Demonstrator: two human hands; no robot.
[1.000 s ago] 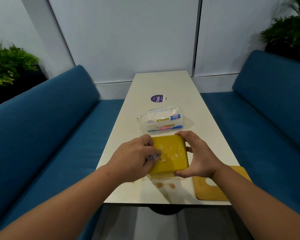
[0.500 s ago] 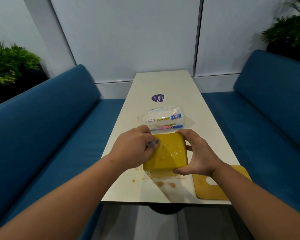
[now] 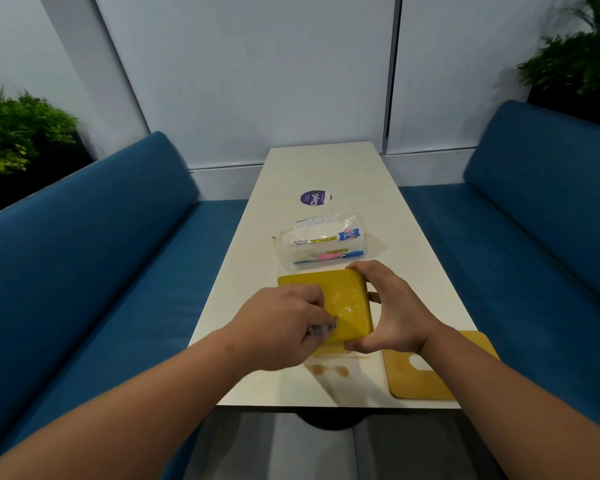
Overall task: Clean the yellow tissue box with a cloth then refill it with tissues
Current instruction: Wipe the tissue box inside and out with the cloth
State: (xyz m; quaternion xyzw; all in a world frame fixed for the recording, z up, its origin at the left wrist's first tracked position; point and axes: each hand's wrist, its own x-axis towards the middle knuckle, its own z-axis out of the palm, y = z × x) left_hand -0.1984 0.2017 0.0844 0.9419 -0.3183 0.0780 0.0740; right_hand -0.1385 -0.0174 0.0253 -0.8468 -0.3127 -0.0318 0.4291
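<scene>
Yellow tissue box [image 3: 352, 306] sits on the white counter [image 3: 326, 168], near its close end, with a broad flat face turned up; that face shows wet, glossy patches. Right hand [image 3: 394, 311] holds the box at its right side: fingers curl over the far right corner, thumb presses the near right corner, so the grip is firm on the box. Left hand [image 3: 284, 327] rests on the left part of the upturned face, fingers curled in a narrow grip around a small bunched cloth [image 3: 323, 329], of which only a greyish scrap shows beneath the fingertips. The cloth touches the box surface.

Pack of tissues [image 3: 323, 242] in clear plastic wrap lies on the counter just beyond the box, apart from both hands. A flat yellow lid [image 3: 440, 379] with a cut-out slot lies at the near right corner of the counter, partly under the right forearm. Two small brown stains [image 3: 329, 370] mark the counter just in front of the box. A round purple sticker [image 3: 314, 198] sits further along the counter, beyond the tissues.

Blue upholstered benches [image 3: 101, 254] stand on both sides of the counter, with green plants [image 3: 18, 133] behind each.
</scene>
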